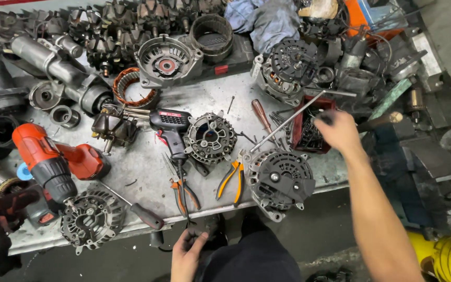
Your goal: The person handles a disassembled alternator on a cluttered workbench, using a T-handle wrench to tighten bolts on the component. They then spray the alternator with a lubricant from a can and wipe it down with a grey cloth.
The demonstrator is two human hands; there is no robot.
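The right hand [340, 130] reaches out over the right end of the counter [147, 183], its fingers closed on a long thin metal rod [288, 121]. The rod slants from the hand's grip down toward the near edge, its lower tip close to the black alternator [280, 180] that sits at the near edge, right of the middle. Under the hand stands a small red tray of screws and small parts [309, 130], close to the counter's right edge.

The left hand [186, 256] hangs below the near edge, in front of the person's dark trousers; its fingers pinch a small dark part [198, 232] that is too dim to tell more about.

Just left of the alternator lie orange-handled pliers [232, 180], and left of these a 2nd pair of pliers [184, 190]. A black soldering gun [172, 128] lies near the middle of the counter, touching another alternator housing [212, 137]. A brown-handled screwdriver [261, 116] lies between that housing and the red tray.

Toward the left end rests an orange cordless drill [53, 162], with a round finned alternator part [91, 219] at the near left edge and a black-handled screwdriver [142, 213] beside it. A copper-wound stator ring [133, 86] and a grey end cover [167, 61] lie toward the far edge, behind them a row of dark rotors [126, 23] and a blue cloth [259, 18].
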